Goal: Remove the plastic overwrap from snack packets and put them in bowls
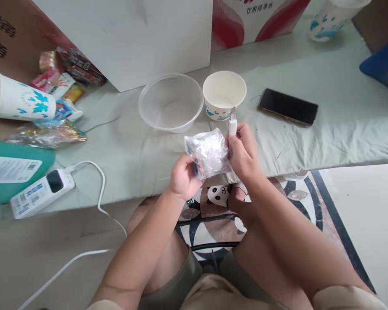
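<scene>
My left hand [185, 177] is closed on the left side of a small clear plastic packet [211, 154] with whitish, shiny contents. In my right hand [244, 153] is a white utility knife [233, 127], its short metal blade pointing away from me. The fingers of that hand also lie at the packet's right edge; whether they grip it I cannot tell. Just beyond the knife stands a white paper bowl [224, 91] with blue leaf prints. To its left sits a clear plastic bowl [170, 105]. Both bowls look bare inside.
A phone [288, 106] lies right of the bowls. Paper cups [22, 98], snack packets [53, 131], a green jug [16, 170] and a white power strip [42, 193] with a trailing cable [101, 185] occupy the left. Boxes [132, 38] stand behind on the cloth-covered surface.
</scene>
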The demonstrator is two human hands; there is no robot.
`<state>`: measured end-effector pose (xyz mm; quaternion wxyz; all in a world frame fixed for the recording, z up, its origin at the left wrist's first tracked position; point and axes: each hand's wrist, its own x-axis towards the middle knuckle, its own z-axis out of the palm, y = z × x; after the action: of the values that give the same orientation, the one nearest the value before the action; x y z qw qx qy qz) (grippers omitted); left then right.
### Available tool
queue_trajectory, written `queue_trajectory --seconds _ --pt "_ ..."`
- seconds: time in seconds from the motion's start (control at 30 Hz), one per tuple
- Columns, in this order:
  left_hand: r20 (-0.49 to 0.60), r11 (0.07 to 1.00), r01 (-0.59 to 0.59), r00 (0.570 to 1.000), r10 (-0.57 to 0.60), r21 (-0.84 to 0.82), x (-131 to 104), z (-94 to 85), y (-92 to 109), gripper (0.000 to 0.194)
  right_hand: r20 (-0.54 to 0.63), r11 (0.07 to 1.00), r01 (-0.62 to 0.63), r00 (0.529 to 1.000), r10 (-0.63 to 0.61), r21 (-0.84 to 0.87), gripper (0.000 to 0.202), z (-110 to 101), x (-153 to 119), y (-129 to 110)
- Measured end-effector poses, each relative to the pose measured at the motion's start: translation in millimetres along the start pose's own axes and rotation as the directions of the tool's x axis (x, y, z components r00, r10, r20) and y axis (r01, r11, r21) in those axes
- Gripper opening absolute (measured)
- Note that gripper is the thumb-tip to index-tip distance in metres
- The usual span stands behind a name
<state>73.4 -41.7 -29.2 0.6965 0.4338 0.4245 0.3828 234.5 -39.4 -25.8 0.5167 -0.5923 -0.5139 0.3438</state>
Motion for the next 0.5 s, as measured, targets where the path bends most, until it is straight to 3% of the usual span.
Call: queue_trajectory --seconds 0.07,0.23,0.3,0.4,0.5 --pt "0.047 0.992 0.079 0.996 -0.074 -0.102 5 -1.3 -9 0.055 -0.006 0.997 -0.040 0.999 0.039 -0.071 0.008 -6 -6 3" --pt "0.221 0.986 0.065 0.975 -0.030 -0.154 12 -3.5 -5 0.071 -0.087 0.934 -0.094 0.994 0.068 -0.345 0.008 -18 -8 8" --pt "0.177 0.987 0.068 0.983 -0.041 -0.148 13 -4.1 -3 0.065 -0.073 0.922 -0.072 0.996 0.048 -0.379 0.009 -19 -7 9" --pt "0.019 0.989 0.064 0.998 -0.062 -0.133 15 -8.2 -8 0.057 -0.006 0.941 0.009 1.000 -0.012 -0.340 0.024 -18 -6 8" --pt "-0.054 0.999 -0.006 0.999 0.004 -0.034 19 -17.8 -13 0.059 0.068 0.964 0.058 0.997 -0.042 -0.260 0.036 -19 -8 5"
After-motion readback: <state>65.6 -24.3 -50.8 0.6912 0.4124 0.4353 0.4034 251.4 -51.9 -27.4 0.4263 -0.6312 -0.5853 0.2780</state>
